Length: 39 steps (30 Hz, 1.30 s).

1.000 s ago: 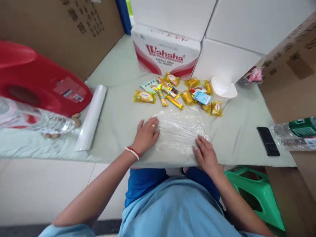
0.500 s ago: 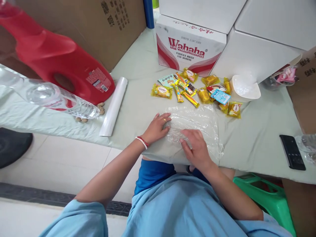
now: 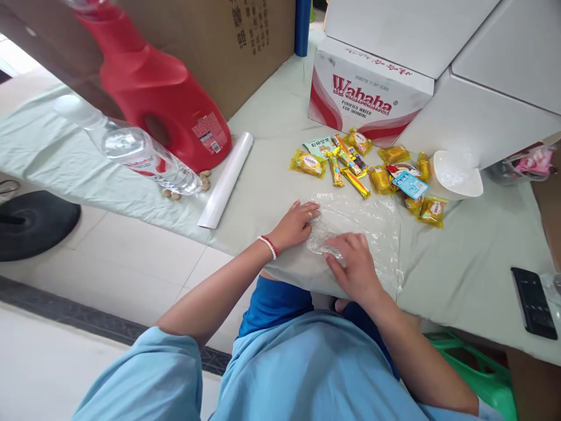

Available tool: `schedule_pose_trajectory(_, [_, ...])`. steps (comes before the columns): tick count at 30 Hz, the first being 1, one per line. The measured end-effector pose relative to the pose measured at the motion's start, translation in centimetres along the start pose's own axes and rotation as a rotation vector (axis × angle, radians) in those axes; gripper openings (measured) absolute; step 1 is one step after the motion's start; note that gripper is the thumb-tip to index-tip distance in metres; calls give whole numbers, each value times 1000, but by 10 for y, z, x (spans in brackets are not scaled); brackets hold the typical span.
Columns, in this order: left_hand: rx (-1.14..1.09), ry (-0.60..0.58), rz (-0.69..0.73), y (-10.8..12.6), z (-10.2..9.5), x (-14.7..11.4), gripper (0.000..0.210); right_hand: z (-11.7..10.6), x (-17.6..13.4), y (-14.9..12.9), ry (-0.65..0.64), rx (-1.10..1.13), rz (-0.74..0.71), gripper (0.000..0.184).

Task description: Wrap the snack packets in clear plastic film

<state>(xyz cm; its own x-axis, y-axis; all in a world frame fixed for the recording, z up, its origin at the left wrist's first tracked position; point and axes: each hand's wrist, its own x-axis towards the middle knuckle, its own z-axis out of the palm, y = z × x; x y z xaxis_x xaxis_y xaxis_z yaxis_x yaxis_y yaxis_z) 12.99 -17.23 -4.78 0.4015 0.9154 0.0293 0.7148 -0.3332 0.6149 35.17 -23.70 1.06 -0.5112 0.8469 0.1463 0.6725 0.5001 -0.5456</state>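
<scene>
A thin sheet of clear plastic film (image 3: 379, 225) lies wrinkled on the cloth in front of me, bunched up between my hands. My left hand (image 3: 298, 225) rests at the film's left edge with its fingers stretched out flat. At the bunched part is my right hand (image 3: 356, 269), fingers curved and thumb held apart from them. Beyond the film lie several yellow-wrapped snacks (image 3: 308, 163), thin candy sticks (image 3: 356, 182) and a blue packet (image 3: 411, 185). Left of my left hand lies a white roll (image 3: 227, 180).
A red jug (image 3: 164, 93) and a water bottle (image 3: 146, 155) stand at the left. White cartons, one a Wahaba-style box marked Wahaha (image 3: 368, 93), form the back. A white bowl (image 3: 458, 184) is behind the snacks. A black phone (image 3: 533, 303) lies right; a green stool (image 3: 477, 368) is below.
The view has swung, so the table things appear farther right. Between my hands the film looks more crumpled. My hands keep nearly the same places on it.
</scene>
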Motion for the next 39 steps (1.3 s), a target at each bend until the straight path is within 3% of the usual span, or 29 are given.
schedule_pose_trajectory(2, [8,2,2,1,0,0,58,1,18,7,-6,-47,23,53])
schedule_pose_trajectory(4, [12,-2,-4,2,0,0,58,0,36,14,-152,-66,50,67])
schedule_pose_trajectory(7, [8,-14,-20,1,0,1,57,-6,48,17,-332,-107,75,39])
schedule_pose_trajectory(10, [-2,-14,-8,1,1,2,57,-12,36,11,-329,-158,-6,14])
schedule_pose_trajectory(16, [-50,17,-33,2,0,1,51,12,-7,-23,-408,-230,-183,17])
schedule_pose_trajectory(19, [-108,26,-33,-1,-2,1,46,20,-14,-38,-488,-145,-220,36])
schedule_pose_trajectory(22, [-169,31,-10,-6,-4,0,45,7,-12,-40,-439,139,-189,28])
schedule_pose_trajectory(24, [-197,52,-11,-8,-4,-1,48,-5,-7,-32,-280,282,-102,27])
schedule_pose_trajectory(26, [-213,74,-28,-10,-2,-1,50,-10,0,-18,-84,247,17,30])
schedule_pose_trajectory(28, [-221,83,-44,-12,-1,-1,49,-7,6,-5,-6,96,70,28])
schedule_pose_trajectory(30, [-227,84,-59,-14,-2,0,47,6,7,0,-88,-35,0,31])
schedule_pose_trajectory(34, [-163,123,-116,-5,-11,-1,39,39,-4,-7,-295,-107,-165,56])
schedule_pose_trajectory(39, [186,465,-230,59,-22,-24,27,65,-14,-9,-293,-107,-154,62])
